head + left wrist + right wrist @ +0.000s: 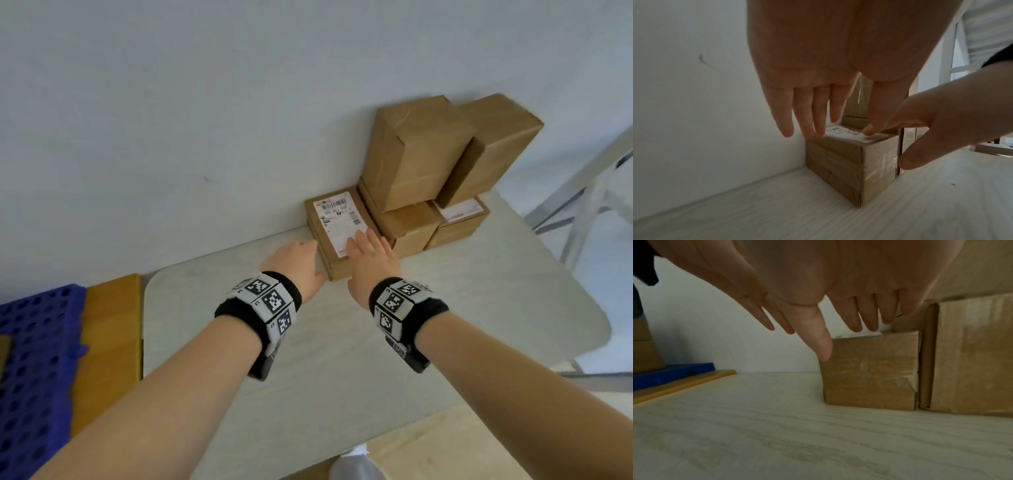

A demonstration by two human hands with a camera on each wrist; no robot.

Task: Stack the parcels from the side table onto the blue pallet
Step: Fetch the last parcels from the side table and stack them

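A flat brown parcel with a white shipping label lies on the pale side table, against the wall. My left hand reaches to the parcel's left side, fingers straight, tips by its top left edge. My right hand lies flat on the label with straight fingers, and its thumb hangs by the front left corner. Neither hand grips the parcel. The blue pallet sits at the far left.
Right of the flat parcel, two tall brown boxes stand on two lower boxes. The pallet rests on a yellow-edged wooden board and carries stacked parcels. A white metal frame stands right.
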